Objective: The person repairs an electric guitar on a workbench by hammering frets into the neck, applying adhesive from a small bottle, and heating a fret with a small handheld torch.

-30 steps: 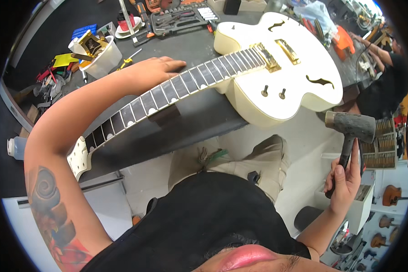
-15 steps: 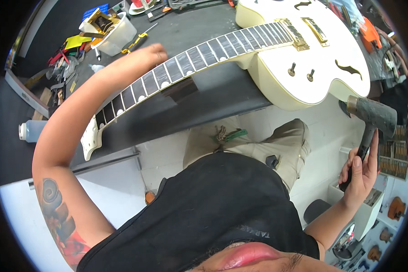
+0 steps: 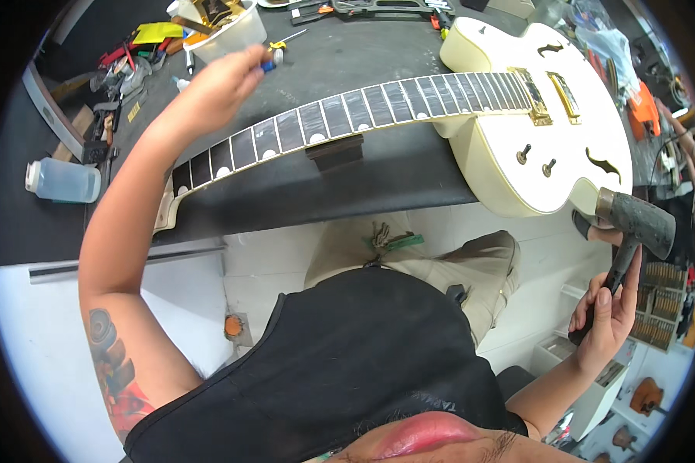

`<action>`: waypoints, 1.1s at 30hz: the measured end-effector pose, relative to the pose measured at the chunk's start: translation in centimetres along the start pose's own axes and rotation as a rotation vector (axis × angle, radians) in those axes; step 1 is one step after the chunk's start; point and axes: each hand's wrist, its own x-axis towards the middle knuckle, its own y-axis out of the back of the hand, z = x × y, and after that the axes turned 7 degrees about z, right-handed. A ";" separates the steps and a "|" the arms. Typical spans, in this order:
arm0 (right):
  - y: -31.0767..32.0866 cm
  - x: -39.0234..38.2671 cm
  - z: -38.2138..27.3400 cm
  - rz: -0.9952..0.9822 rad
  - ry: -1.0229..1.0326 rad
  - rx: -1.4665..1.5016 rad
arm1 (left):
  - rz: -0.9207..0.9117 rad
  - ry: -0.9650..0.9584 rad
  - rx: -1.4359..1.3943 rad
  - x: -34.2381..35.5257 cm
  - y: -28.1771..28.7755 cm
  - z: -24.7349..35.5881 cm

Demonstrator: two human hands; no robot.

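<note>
Raised at the right, my right hand is closed around the handle of a hammer with a thick dark head and a brass-coloured face. My left hand is above the bench, beyond the neck of a cream hollow-body electric guitar. Its fingers are curled at a small silver-and-blue item, mostly hidden and too small to name. The guitar lies face up without strings. A dark block is beneath its fretboard; my left forearm partly covers the headstock.
The guitar rests on a dark bench. At the far left are a white tub of parts, a yellow-handled screwdriver, scattered hand tools and a bottle of bluish liquid. An open tool case lies at the back.
My left hand has lifted away from the fretboard toward the tub, and a silver-and-blue item now shows at its fingers. The hammer stays in my right hand. The view has shifted.
</note>
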 end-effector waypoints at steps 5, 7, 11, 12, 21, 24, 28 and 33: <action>-2.4 1.9 -1.6 -0.089 0.027 0.018 | 0.346 0.038 -0.202 -2.7 0.2 8.8; -4.3 2.8 -2.8 -0.107 0.051 -0.023 | 0.367 0.000 -0.268 -3.6 -0.5 10.8; -7.5 3.6 -5.0 -0.260 0.115 -0.064 | 0.577 -0.086 -0.251 -5.3 -1.8 9.8; -8.4 3.7 -5.6 -0.283 0.142 -0.092 | 0.562 -0.101 -0.234 -5.6 -1.6 9.5; -14.5 4.4 -9.4 -0.504 0.277 -0.320 | 0.461 -0.184 -0.121 -7.5 -1.4 9.6; -16.2 4.8 -9.7 -0.586 0.470 -0.388 | 0.457 -0.200 -0.095 -7.4 -1.5 9.6; -18.4 6.3 -10.5 -0.860 0.762 -0.502 | 0.480 -0.221 -0.040 -7.5 -1.7 9.6; -19.2 5.0 -11.2 -0.750 0.717 -0.479 | 0.512 -0.248 -0.008 -7.3 -2.1 9.3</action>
